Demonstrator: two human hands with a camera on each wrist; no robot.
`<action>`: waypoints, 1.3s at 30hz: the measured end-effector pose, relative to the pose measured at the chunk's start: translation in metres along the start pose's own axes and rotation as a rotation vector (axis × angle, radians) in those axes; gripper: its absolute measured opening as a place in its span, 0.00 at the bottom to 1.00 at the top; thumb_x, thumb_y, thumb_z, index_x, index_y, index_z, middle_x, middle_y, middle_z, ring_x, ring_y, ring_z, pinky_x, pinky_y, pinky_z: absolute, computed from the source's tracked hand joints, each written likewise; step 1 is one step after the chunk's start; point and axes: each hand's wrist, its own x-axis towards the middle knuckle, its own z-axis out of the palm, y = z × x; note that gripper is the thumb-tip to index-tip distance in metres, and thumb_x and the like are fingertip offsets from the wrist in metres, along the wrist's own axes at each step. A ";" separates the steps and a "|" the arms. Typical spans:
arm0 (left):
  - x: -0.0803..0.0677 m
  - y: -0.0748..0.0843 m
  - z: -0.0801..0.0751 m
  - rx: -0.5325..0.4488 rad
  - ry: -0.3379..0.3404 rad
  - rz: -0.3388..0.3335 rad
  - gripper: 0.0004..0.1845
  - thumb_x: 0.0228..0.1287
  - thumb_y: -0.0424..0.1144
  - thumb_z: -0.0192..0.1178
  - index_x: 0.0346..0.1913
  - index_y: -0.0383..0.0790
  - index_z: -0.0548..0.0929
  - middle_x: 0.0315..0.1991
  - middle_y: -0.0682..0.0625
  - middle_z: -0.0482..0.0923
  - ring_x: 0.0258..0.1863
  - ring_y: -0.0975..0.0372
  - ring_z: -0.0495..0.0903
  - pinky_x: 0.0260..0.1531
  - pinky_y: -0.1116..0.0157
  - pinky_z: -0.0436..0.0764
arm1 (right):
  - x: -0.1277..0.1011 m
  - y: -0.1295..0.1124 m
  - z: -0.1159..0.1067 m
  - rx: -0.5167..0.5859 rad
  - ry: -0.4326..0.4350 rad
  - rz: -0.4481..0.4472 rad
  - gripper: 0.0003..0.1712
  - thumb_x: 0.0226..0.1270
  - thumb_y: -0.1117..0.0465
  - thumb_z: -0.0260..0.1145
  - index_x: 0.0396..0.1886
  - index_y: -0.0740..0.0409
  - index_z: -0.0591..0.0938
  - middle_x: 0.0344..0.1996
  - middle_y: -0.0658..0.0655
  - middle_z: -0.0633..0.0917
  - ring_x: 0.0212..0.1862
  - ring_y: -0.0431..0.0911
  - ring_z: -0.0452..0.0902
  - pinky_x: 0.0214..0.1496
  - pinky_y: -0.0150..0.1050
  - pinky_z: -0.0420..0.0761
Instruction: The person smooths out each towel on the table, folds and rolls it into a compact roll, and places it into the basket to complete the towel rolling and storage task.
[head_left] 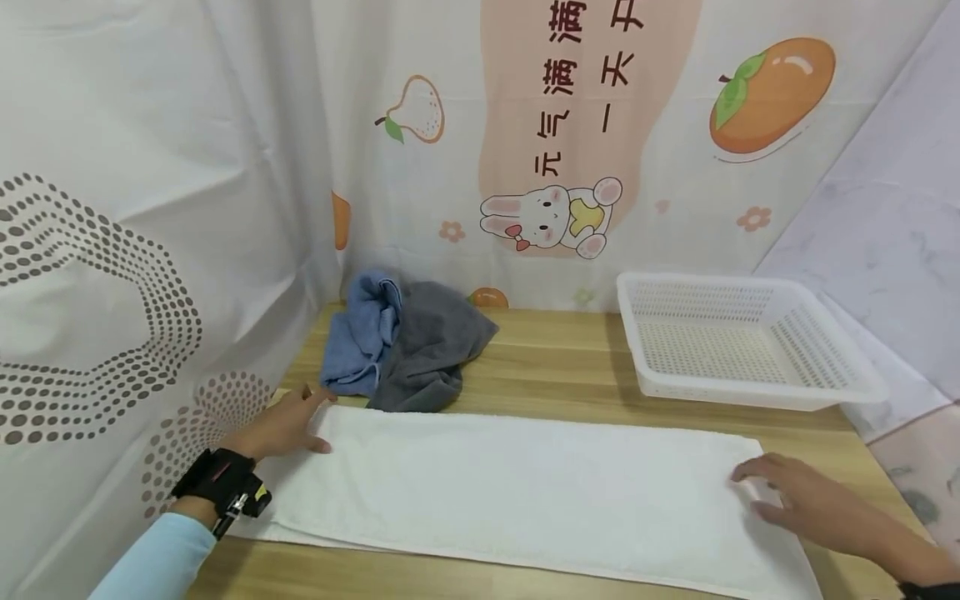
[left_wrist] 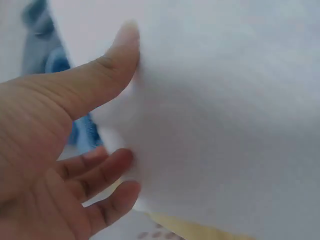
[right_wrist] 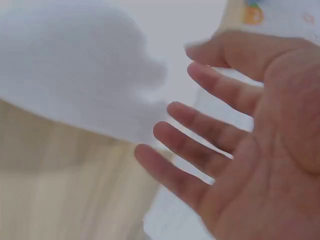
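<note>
Both hands lie low over a long white towel spread flat across the wooden table, one at each short end. Left hand: fingers straight, spread, resting on the far left corner; thumb extended. Left wrist view shows the thumb against the cloth and fingers loosely bent below it, nothing pinched that I can make out. Right hand: fingers straight and fanned, flat on or just over the right end; right wrist view confirms an open palm, holding nothing.

Towel position: lengthwise along the near edge of the table, its near left corner at or slightly past the table edge.

Beyond the left hand, touching or nearly touching the towel's far edge: a crumpled blue cloth and a grey cloth, heaped together in the corner by the curtain. Far right: white perforated basket, apart from the towel.

Risks, as judged:
- Flat palms give only friction; an uneven push would skew the towel or ruck it into wrinkles.
- Left fingers sit near the blue cloth; a sweep there could snag it and drag it onto the towel.
- Near edge overhang: a pull toward the body could slide the towel off the table.
</note>
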 end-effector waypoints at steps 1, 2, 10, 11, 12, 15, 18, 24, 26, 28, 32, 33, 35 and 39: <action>0.001 -0.002 0.001 0.010 -0.011 -0.010 0.42 0.51 0.50 0.80 0.66 0.37 0.74 0.62 0.20 0.65 0.55 0.35 0.76 0.45 0.40 0.80 | 0.002 -0.001 0.005 -0.046 0.017 -0.003 0.24 0.46 0.67 0.82 0.44 0.52 0.83 0.42 0.50 0.83 0.43 0.37 0.77 0.37 0.33 0.77; 0.001 -0.005 0.001 0.019 -0.024 -0.019 0.44 0.50 0.51 0.81 0.68 0.37 0.73 0.62 0.21 0.66 0.56 0.35 0.76 0.46 0.40 0.80 | 0.004 -0.002 0.010 -0.084 0.021 -0.010 0.27 0.43 0.65 0.84 0.45 0.52 0.83 0.44 0.53 0.82 0.44 0.40 0.78 0.39 0.33 0.78; -0.006 -0.022 -0.010 0.132 0.028 -0.030 0.34 0.62 0.63 0.68 0.54 0.34 0.82 0.49 0.35 0.77 0.45 0.45 0.72 0.44 0.46 0.72 | 0.024 -0.017 0.011 -0.129 -0.126 0.167 0.18 0.48 0.69 0.79 0.40 0.56 0.85 0.43 0.57 0.83 0.44 0.58 0.83 0.44 0.51 0.83; -0.007 -0.022 -0.013 0.136 0.032 -0.040 0.33 0.64 0.64 0.66 0.52 0.34 0.83 0.47 0.37 0.79 0.43 0.46 0.71 0.44 0.47 0.71 | 0.030 -0.023 0.010 -0.131 -0.145 0.205 0.16 0.51 0.68 0.78 0.40 0.56 0.85 0.43 0.56 0.84 0.45 0.58 0.83 0.46 0.53 0.83; -0.008 -0.023 -0.016 0.120 0.022 -0.062 0.33 0.66 0.64 0.64 0.51 0.33 0.83 0.45 0.39 0.80 0.41 0.49 0.72 0.42 0.49 0.71 | 0.037 -0.030 0.009 -0.129 -0.160 0.238 0.14 0.53 0.67 0.77 0.40 0.56 0.85 0.43 0.56 0.84 0.46 0.59 0.83 0.47 0.54 0.83; -0.008 -0.022 -0.024 0.024 -0.027 -0.069 0.28 0.68 0.58 0.66 0.51 0.33 0.80 0.39 0.44 0.81 0.34 0.55 0.74 0.36 0.55 0.74 | 0.058 -0.053 0.010 -0.123 -0.141 0.274 0.13 0.55 0.66 0.76 0.41 0.55 0.86 0.45 0.58 0.85 0.46 0.59 0.83 0.45 0.56 0.83; -0.007 -0.016 -0.031 -0.144 -0.071 0.002 0.21 0.70 0.46 0.68 0.55 0.35 0.75 0.41 0.44 0.81 0.34 0.57 0.76 0.33 0.59 0.76 | 0.082 -0.075 0.008 -0.114 -0.080 0.253 0.16 0.55 0.66 0.77 0.44 0.53 0.86 0.46 0.57 0.86 0.44 0.56 0.84 0.38 0.51 0.83; 0.005 0.032 -0.041 -0.518 -0.140 0.087 0.13 0.74 0.43 0.63 0.54 0.41 0.81 0.50 0.42 0.80 0.44 0.52 0.76 0.42 0.55 0.76 | 0.137 -0.124 0.006 -0.023 0.040 0.174 0.17 0.58 0.66 0.77 0.48 0.53 0.86 0.43 0.51 0.87 0.38 0.45 0.84 0.35 0.40 0.82; 0.012 0.059 -0.038 -0.656 -0.165 0.076 0.14 0.74 0.44 0.64 0.53 0.39 0.84 0.49 0.42 0.81 0.46 0.52 0.77 0.44 0.53 0.79 | 0.155 -0.141 0.010 0.080 0.055 0.128 0.15 0.62 0.65 0.74 0.50 0.54 0.86 0.43 0.51 0.88 0.36 0.41 0.83 0.36 0.38 0.82; 0.020 0.090 -0.032 -0.805 -0.193 0.076 0.16 0.73 0.41 0.65 0.55 0.34 0.84 0.51 0.42 0.82 0.49 0.52 0.80 0.47 0.51 0.83 | 0.171 -0.160 0.015 0.229 0.022 0.111 0.14 0.68 0.60 0.71 0.52 0.55 0.85 0.43 0.50 0.87 0.37 0.38 0.82 0.36 0.35 0.81; 0.035 0.145 -0.013 -1.082 -0.222 0.057 0.19 0.72 0.33 0.64 0.60 0.24 0.80 0.56 0.36 0.80 0.49 0.52 0.83 0.51 0.51 0.84 | 0.200 -0.196 0.030 0.511 -0.096 0.132 0.29 0.74 0.43 0.66 0.63 0.60 0.80 0.48 0.53 0.86 0.42 0.41 0.82 0.39 0.38 0.81; 0.037 0.156 -0.009 -1.142 -0.227 0.050 0.20 0.72 0.32 0.64 0.61 0.23 0.78 0.56 0.35 0.80 0.49 0.52 0.84 0.52 0.52 0.83 | 0.205 -0.205 0.034 0.559 -0.124 0.156 0.35 0.74 0.39 0.65 0.67 0.60 0.78 0.50 0.54 0.86 0.44 0.43 0.82 0.41 0.40 0.82; 0.040 0.175 -0.001 -1.240 -0.244 0.044 0.21 0.73 0.30 0.62 0.64 0.22 0.76 0.56 0.35 0.80 0.50 0.51 0.84 0.55 0.54 0.82 | 0.214 -0.218 0.043 0.627 -0.150 0.192 0.44 0.72 0.34 0.63 0.74 0.60 0.71 0.58 0.58 0.84 0.53 0.47 0.82 0.49 0.45 0.82; 0.041 0.201 0.008 -1.367 -0.303 0.042 0.24 0.74 0.27 0.59 0.69 0.22 0.70 0.52 0.34 0.83 0.52 0.50 0.85 0.58 0.56 0.80 | 0.224 -0.229 0.061 0.748 -0.103 0.303 0.49 0.70 0.33 0.65 0.78 0.59 0.64 0.64 0.59 0.79 0.62 0.50 0.78 0.56 0.52 0.80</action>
